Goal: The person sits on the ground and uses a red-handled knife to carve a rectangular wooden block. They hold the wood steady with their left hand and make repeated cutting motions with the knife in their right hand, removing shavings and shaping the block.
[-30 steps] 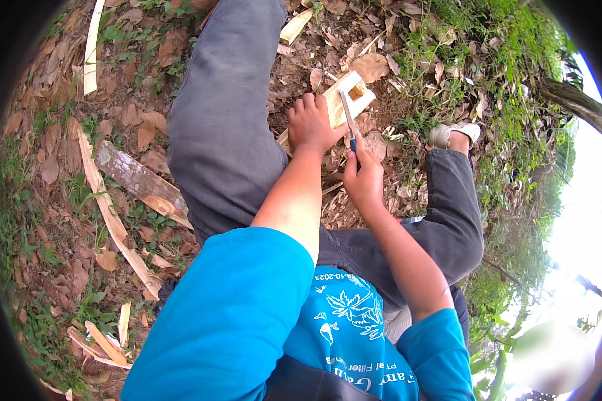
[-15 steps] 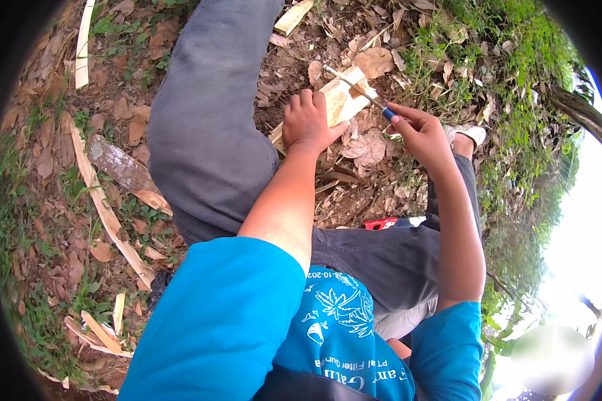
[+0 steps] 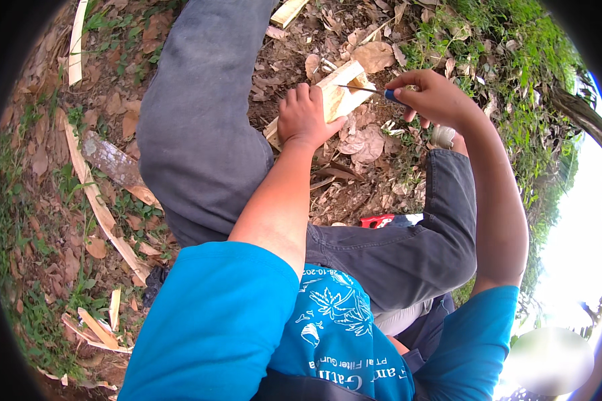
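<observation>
Several pale strips of wood [image 3: 100, 206] lie well left of the left hand [image 3: 304, 119], which clasps a wooden block [image 3: 334, 87]. Cream and yellow with a hollow cut near its far end, the block extends between the hands; the right hand [image 3: 438, 99] grips a thin-bladed tool [image 3: 393, 97] by its blue handle, blade over the hollow.

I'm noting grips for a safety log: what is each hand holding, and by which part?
The right hand holds a thin-bladed tool by its blue handle. The left hand grips the pale wood block across its body, short of the cut-out.
</observation>
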Available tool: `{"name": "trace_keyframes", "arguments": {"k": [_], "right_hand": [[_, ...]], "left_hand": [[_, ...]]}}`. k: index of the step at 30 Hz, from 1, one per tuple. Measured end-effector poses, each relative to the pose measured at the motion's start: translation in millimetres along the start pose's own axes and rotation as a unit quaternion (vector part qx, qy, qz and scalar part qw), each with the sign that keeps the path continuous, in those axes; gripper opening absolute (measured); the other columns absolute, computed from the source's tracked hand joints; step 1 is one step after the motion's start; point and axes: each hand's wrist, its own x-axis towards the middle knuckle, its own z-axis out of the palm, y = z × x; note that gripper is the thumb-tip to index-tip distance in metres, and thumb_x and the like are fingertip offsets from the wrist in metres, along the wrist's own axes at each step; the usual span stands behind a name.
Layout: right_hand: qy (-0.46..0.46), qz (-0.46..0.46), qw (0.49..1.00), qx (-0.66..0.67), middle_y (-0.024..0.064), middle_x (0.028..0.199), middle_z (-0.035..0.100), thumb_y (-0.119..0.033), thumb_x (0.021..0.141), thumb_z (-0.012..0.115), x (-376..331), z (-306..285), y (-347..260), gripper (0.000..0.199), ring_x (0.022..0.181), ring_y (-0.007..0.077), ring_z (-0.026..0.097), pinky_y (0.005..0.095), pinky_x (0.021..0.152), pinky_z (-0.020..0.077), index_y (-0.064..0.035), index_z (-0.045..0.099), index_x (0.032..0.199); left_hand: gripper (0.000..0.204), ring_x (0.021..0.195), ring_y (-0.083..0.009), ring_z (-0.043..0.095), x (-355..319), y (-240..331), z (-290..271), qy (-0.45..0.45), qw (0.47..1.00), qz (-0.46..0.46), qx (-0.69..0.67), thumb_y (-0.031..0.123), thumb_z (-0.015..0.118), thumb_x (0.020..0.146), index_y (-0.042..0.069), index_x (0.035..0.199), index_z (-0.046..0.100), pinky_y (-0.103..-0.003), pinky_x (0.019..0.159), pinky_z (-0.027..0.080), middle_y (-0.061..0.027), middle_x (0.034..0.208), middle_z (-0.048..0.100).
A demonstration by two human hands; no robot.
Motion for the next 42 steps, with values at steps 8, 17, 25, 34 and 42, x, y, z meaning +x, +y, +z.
{"name": "trace_keyframes", "arguments": {"k": [8, 17, 25, 34, 42], "right_hand": [[-0.059, -0.011, 0.986, -0.156, 0.0109, 0.084, 0.077, -0.026, 0.100, 0.056, 31, -24, -52, 0.035, 0.067, 0.0147, 0.072, 0.0292, 0.055, 0.0557, -0.0078, 0.069, 0.127], [-0.077, 0.032, 0.977, -0.196, 0.0109, 0.081, 0.076, -0.025, 0.099, 0.054, 32, -29, -71, 0.036, 0.054, 0.0121, 0.064, 0.0284, 0.047, 0.0492, -0.0103, 0.069, 0.128], [-0.087, 0.046, 0.979, -0.178, 0.0087, 0.080, 0.076, -0.028, 0.101, 0.055, 44, -37, -66, 0.034, 0.046, 0.0086, 0.053, 0.0265, 0.045, 0.0455, -0.0127, 0.068, 0.129], [-0.105, 0.053, 0.979, -0.165, 0.0086, 0.077, 0.074, -0.024, 0.102, 0.055, 49, -43, -67, 0.033, 0.050, 0.0086, 0.058, 0.0256, 0.045, 0.0441, -0.0098, 0.068, 0.129], [-0.102, 0.047, 0.979, -0.172, 0.0101, 0.079, 0.074, -0.022, 0.102, 0.055, 50, -44, -69, 0.032, 0.054, 0.0100, 0.064, 0.0245, 0.043, 0.0428, -0.0074, 0.069, 0.127]], "left_hand": [[0.077, 0.111, -0.0251, 0.052, 0, -3, 6, 0.016, 1.000, 0.010, -0.018, 0.066, 0.076, 0.073, 0.010, 0.121, 0.056, -0.040, 0.091, 0.045, -0.0066, 0.118, 0.052], [0.075, 0.106, -0.0246, 0.051, 0, -6, 7, 0.025, 0.999, 0.017, -0.031, 0.066, 0.076, 0.074, 0.009, 0.117, 0.056, -0.039, 0.087, 0.044, -0.0063, 0.115, 0.051], [0.074, 0.104, -0.0251, 0.050, 1, -7, 8, 0.022, 0.999, 0.019, -0.040, 0.066, 0.075, 0.075, 0.008, 0.116, 0.056, -0.041, 0.086, 0.043, -0.0070, 0.114, 0.051], [0.074, 0.103, -0.0249, 0.050, 0, -8, 8, 0.038, 0.998, 0.028, -0.037, 0.067, 0.075, 0.075, 0.007, 0.115, 0.056, -0.040, 0.086, 0.043, -0.0068, 0.112, 0.051], [0.074, 0.103, -0.0240, 0.050, -1, -8, 7, 0.042, 0.998, 0.029, -0.033, 0.066, 0.075, 0.075, 0.007, 0.115, 0.056, -0.039, 0.085, 0.044, -0.0066, 0.112, 0.050]]}}
